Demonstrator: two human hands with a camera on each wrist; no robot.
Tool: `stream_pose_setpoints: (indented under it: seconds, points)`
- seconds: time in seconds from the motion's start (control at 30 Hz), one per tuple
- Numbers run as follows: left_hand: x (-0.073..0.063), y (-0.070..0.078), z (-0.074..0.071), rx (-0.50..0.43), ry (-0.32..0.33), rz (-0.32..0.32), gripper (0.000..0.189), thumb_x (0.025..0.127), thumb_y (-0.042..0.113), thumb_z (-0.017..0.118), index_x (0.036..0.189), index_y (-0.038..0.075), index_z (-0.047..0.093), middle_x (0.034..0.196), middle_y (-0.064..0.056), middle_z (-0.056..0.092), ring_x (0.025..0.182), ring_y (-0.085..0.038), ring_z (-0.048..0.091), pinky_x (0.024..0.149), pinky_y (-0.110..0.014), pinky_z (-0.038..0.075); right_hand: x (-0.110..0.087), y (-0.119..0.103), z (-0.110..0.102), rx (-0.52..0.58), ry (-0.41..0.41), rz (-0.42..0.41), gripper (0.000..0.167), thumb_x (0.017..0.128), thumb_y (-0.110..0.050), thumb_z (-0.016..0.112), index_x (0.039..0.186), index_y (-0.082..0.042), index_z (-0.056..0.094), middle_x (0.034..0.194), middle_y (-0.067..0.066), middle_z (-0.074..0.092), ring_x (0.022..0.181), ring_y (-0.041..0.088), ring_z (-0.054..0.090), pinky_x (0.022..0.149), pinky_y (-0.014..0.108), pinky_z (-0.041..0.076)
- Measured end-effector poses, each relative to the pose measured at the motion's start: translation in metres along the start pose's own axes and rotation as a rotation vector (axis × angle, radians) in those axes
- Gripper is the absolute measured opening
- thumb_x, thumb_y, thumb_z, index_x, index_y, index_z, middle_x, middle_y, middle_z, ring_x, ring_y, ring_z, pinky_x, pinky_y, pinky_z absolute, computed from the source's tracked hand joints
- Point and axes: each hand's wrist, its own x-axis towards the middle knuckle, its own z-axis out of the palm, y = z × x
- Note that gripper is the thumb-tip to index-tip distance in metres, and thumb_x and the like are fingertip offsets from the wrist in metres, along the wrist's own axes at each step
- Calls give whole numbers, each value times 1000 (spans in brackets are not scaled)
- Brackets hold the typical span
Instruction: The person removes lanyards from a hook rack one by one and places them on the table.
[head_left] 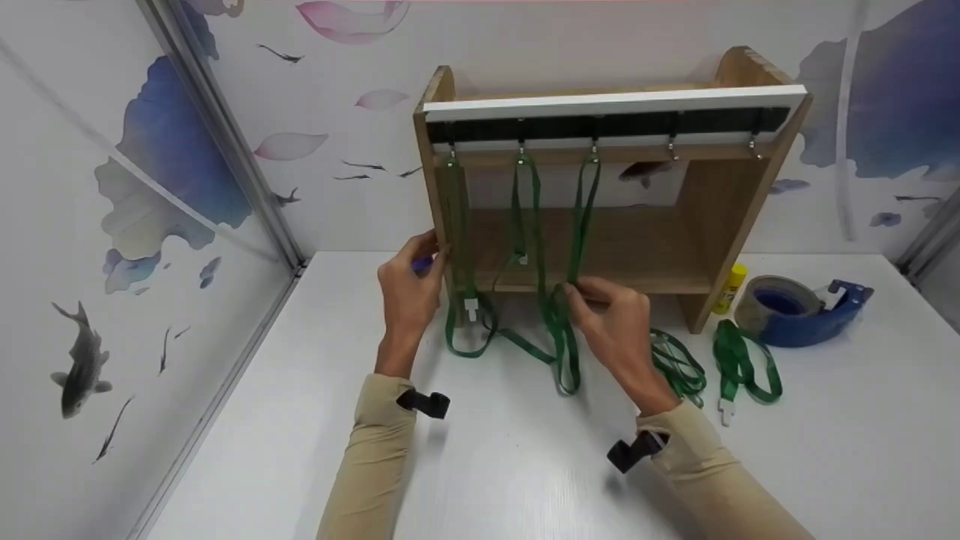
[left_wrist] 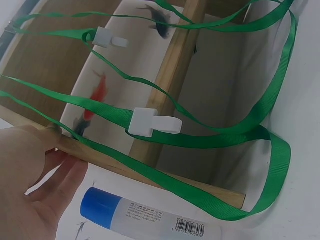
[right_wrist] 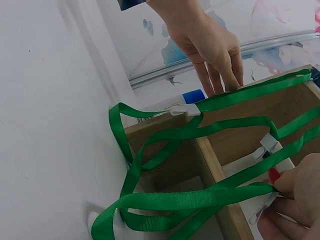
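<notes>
Three green lanyards hang from hooks on a small wooden shelf (head_left: 697, 187). My right hand (head_left: 619, 322) pinches the third green lanyard (head_left: 581, 217) partway down its strap; in the right wrist view a white clip (right_wrist: 262, 207) shows at the fingertips. The left lanyard (head_left: 459, 225) ends in a white clip (left_wrist: 144, 122), and the middle lanyard (head_left: 516, 202) has another clip (left_wrist: 106, 38). Their lower loops overlap in front of the shelf. My left hand (head_left: 411, 289) touches the shelf's left side panel, fingers extended along its outer face.
Two further lanyards, one (head_left: 679, 364) beside my right hand and another (head_left: 742, 367), lie on the white table. A yellow glue stick (head_left: 729, 289) and blue tape dispenser (head_left: 802, 330) stand to the right. Outside the left panel lies a blue-capped clear tube (left_wrist: 135, 217). More hooks (head_left: 673, 146) bear nothing.
</notes>
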Motion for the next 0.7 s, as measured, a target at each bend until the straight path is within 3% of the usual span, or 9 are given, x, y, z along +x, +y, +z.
stream_pose_setpoints:
  seconds: [0.27, 0.47, 0.7]
  points:
    - [1, 0, 0, 4, 1, 0, 32, 104, 21, 76, 134, 9, 75, 125, -9, 81, 113, -25, 80, 99, -40, 66, 3, 3, -6, 47, -12, 5, 15, 101, -12, 78, 113, -7, 85, 109, 11, 84, 96, 26, 82, 83, 8, 58]
    - [1, 1, 0, 0, -2, 3, 32, 104, 21, 76, 133, 9, 75, 124, -9, 82, 112, -25, 80, 99, -40, 66, 5, 3, -10, 105, -10, -20, 16, 101, -11, 77, 116, -8, 84, 111, 10, 84, 101, 26, 83, 87, 10, 59]
    - [1, 1, 0, 5, -5, -16, 32, 104, 23, 76, 134, 10, 75, 125, -8, 81, 113, -23, 80, 99, -39, 66, 6, -3, -15, 185, -1, -66, 18, 100, -9, 78, 114, -2, 69, 111, 11, 84, 104, 24, 83, 92, 14, 61]
